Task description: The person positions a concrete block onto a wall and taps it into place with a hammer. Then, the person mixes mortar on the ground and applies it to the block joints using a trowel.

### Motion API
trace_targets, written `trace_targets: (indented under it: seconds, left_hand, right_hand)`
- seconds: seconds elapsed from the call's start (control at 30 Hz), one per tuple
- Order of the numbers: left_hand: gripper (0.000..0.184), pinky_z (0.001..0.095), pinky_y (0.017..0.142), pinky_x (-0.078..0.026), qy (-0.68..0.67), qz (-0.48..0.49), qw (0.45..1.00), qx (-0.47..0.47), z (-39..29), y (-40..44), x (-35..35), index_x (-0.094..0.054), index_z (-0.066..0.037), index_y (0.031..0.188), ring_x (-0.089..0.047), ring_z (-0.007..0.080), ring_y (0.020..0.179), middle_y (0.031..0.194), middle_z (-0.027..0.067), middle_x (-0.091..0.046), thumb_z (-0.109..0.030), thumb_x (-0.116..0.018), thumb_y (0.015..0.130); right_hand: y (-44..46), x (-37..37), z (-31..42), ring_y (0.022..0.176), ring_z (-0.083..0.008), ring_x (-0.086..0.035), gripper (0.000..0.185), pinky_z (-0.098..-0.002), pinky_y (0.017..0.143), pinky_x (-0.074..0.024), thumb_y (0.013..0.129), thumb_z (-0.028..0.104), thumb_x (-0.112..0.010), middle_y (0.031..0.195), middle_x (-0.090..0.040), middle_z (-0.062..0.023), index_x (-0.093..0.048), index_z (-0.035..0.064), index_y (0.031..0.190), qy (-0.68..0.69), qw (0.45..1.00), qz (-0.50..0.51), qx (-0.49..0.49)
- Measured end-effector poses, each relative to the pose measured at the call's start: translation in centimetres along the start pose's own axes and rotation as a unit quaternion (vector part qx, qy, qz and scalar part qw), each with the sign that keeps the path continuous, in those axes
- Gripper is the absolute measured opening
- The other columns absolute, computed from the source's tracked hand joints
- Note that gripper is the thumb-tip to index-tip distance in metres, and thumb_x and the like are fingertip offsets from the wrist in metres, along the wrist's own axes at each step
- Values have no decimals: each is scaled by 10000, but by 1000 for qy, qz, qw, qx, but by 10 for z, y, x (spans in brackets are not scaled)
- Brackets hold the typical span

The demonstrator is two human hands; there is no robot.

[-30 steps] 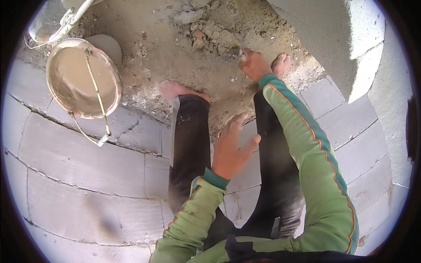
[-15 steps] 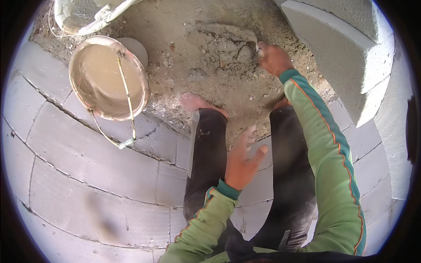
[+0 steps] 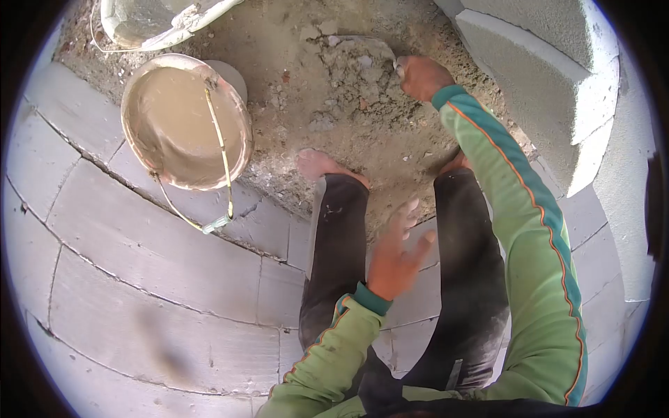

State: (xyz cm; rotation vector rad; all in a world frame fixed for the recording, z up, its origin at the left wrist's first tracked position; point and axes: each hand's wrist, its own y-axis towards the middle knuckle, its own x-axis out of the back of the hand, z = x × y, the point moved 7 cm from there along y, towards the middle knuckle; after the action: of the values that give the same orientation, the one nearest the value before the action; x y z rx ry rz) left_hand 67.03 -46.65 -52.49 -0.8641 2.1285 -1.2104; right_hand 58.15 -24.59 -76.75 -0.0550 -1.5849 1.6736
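Observation:
My right hand [image 3: 425, 78] is closed around the handle of a trowel, beside a crumbly grey-brown heap of sand or mortar [image 3: 355, 76]. Much of the trowel's blade [image 3: 362, 40] is hidden by the material; only a thin pale edge shows along the top of the heap. My left hand [image 3: 398, 254] hangs over the gap between my legs, fingers spread, holding nothing. A bare foot [image 3: 320, 164] rests on the dirt just below the heap.
To the left, a round bucket [image 3: 244, 139] holds smooth brown slurry, its wire handle hanging over the side. A pale container [image 3: 150, 24] stands behind it. Grey blocks [image 3: 153, 237] form a surface below, and rough grey blocks [image 3: 529, 76] rise at right.
My right hand has moved a little left and up with the trowel, and the heap looks more broken up. My left hand stays spread. The whole view has shifted slightly.

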Motion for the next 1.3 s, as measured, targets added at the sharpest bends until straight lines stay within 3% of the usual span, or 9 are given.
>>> trace_targets:
  seconds: [0.23,0.43,0.53,0.63,0.83,0.97,1.07,1.17,1.3]
  left_hand:
    - [641,435,1029,-497,-26,7,1000,8,6,0,-3,-476,-27,1483,-617,297,1220,1428,166,-578,-343,-708,977]
    - [611,410,1017,-510,-65,-7,998,9,12,-2,8,-471,-24,1485,-601,273,1225,1469,162,-541,-292,-700,986]
    - [639,392,1036,-494,-125,-12,992,-5,2,2,13,-433,-16,1518,-584,259,1236,1492,166,-517,-274,-695,996]
    - [650,378,1065,-469,-158,-38,986,-34,-12,-2,32,-384,-2,1545,-582,249,1239,1504,183,-504,-237,-673,1011]
    - [608,403,1007,-544,-35,-301,895,-327,-116,3,140,-380,54,1515,-605,312,1248,1502,232,-489,-228,-624,1035]
    - [643,393,1072,-488,46,-355,821,-445,-211,57,228,-367,109,1490,-557,303,1306,1477,247,-491,-181,-673,1004]
    - [850,417,1126,-430,234,-456,746,-425,-266,112,305,-408,159,1453,-528,382,1344,1444,300,-514,-356,-785,891]
    - [983,440,1133,-416,433,-533,648,-330,-290,159,380,-464,162,1425,-521,452,1352,1432,356,-526,-516,-802,799]
    - [872,435,1107,-448,451,-511,708,-187,-300,184,425,-578,112,1355,-588,426,1302,1359,334,-611,-540,-768,808]
  right_hand:
    - [4,47,-56,1076,-470,-670,454,-513,959,-529,881,308,-707,1145,-698,-302,-639,8,1215,157,924,-326,-124]
    - [-36,-34,-72,1078,-492,-661,502,-518,969,-531,881,277,-712,1109,-694,-328,-590,5,1286,101,980,-146,-90]
    - [-69,-25,-79,1033,-465,-692,450,-548,917,-554,876,201,-679,1095,-712,-296,-611,22,1284,52,982,-157,-96]
    - [-37,-29,-98,999,-479,-696,451,-549,866,-567,872,190,-672,1094,-707,-311,-606,14,1282,194,932,-274,-134]
    - [-105,-113,-70,997,-474,-693,381,-552,866,-552,879,178,-654,1010,-709,-317,-620,-2,1213,176,971,-108,-119]
    - [-131,-92,-54,993,-472,-692,317,-561,857,-544,884,200,-647,1009,-713,-299,-618,13,1138,379,897,-152,-169]
    - [-108,-131,-43,972,-470,-697,270,-562,843,-550,872,207,-672,986,-717,-290,-607,27,1062,314,929,-180,-77]
    - [-107,-148,-24,974,-476,-696,333,-562,865,-555,867,208,-685,1007,-718,-292,-612,35,1142,130,989,2,-70]
    - [-121,-135,-13,984,-475,-698,362,-564,879,-559,865,196,-683,1013,-719,-290,-608,48,1187,238,959,-101,-115]
